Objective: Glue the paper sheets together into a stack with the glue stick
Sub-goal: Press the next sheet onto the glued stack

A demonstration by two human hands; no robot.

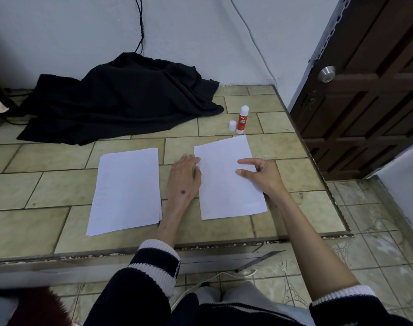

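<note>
Two lots of white paper lie on the tiled tabletop. A small pile of sheets (pixel 125 191) lies to the left; a single-looking sheet (pixel 226 191) lies to the right. My left hand (pixel 183 178) rests flat beside the right sheet's left edge, fingertips touching it. My right hand (pixel 262 174) lies on the sheet's right side, its forefinger and thumb stretched out on the paper. Beyond the sheet the glue stick (pixel 242 120) stands upright with its white cap (pixel 232 125) off beside it.
A crumpled black cloth (pixel 123 100) covers the back left of the table (pixel 48 161). The table's right edge runs close to the sheet, with a dark wooden door (pixel 370 90) beyond. Cables hang down the wall behind.
</note>
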